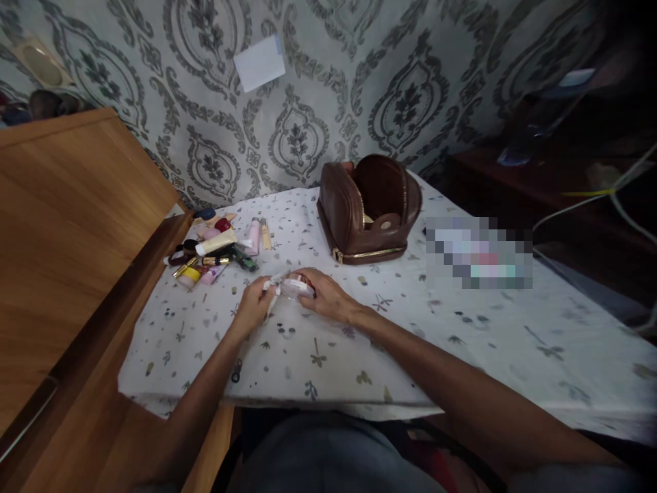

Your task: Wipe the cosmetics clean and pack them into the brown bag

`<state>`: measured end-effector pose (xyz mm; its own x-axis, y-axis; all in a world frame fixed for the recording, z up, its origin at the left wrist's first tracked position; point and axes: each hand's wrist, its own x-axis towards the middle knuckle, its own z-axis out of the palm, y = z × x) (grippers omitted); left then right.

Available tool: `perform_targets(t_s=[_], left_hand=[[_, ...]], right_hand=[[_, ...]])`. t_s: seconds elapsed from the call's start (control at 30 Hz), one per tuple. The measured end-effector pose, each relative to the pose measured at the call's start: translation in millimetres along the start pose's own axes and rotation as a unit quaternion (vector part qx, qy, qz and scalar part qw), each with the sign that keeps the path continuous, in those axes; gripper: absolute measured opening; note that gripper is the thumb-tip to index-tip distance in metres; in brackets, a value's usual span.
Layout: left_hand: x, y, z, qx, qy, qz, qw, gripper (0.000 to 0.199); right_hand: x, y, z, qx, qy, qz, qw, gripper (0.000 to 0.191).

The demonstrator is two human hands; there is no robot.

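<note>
Near the middle of the cloth-covered table, my right hand [328, 294] is closed around a small round clear container [298, 286] with a reddish-brown edge. Just to its left, my left hand [255, 301] pinches a crumpled whitish piece [274, 285], perhaps a wipe or thin plastic; its kind is not clear. The two hands are close together, and the whitish piece meets the container's left side. Behind them stands a brown cosmetic bag [349, 226], unzipped with its lid up. A pile of cosmetics lies to the left, with a cream tube [216, 242] on top.
A pink tube [253, 236] and a slim beige tube [265, 234] lie beside the pile. A blurred-out flat object [480, 253] rests at the right. A wooden panel [76, 226] rises along the left edge. The patterned wall [298, 137] borders the table's back.
</note>
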<state>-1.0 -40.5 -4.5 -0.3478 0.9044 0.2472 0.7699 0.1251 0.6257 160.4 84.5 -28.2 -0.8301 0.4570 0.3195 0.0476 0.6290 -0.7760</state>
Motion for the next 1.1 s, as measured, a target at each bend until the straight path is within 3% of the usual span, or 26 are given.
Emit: perform_targets(t_s=[0.07,0.17,0.37,0.5,0.7,0.8,0.93,1.1], left_hand=[[-3.3,-0.4,2.4,-0.002,-0.009,-0.001,1.000,0.020],[-6.6,11.3,1.0,-0.012,-0.001,0.003,1.000,0.020],[-9.8,39.9,-5.3,0.040,0.049,0.085,0.994,0.025],[-13.5,33.5,0.5,0.083,0.029,0.074,0.993,0.025],[-19.5,15.1,11.0,0.106,-0.010,0.055,0.993,0.018],[-21.0,14.9,12.3,0.097,-0.016,0.054,0.994,0.016],[-18.5,21.2,7.0,0.041,0.027,0.069,0.996,0.015],[-14.8,28.6,1.8,0.000,0.083,0.124,0.989,0.026]], right_hand=[[-0.7,-1.0,-3.0,0.031,-0.002,0.013,0.999,0.043],[-1.2,-2.1,-4.4,0.058,0.001,0.030,0.998,0.024],[-0.7,-5.6,0.9,0.182,0.044,0.040,0.981,0.022],[2.0,-3.4,-2.6,0.174,0.025,0.047,0.983,0.021],[6.6,0.4,-19.4,0.025,0.013,0.016,0.999,0.019],[6.7,1.4,-22.7,0.069,-0.002,0.011,0.998,0.018],[7.6,3.5,-19.9,0.238,0.028,0.043,0.970,0.027],[8.2,1.3,-14.2,0.419,0.051,0.113,0.900,0.040]])
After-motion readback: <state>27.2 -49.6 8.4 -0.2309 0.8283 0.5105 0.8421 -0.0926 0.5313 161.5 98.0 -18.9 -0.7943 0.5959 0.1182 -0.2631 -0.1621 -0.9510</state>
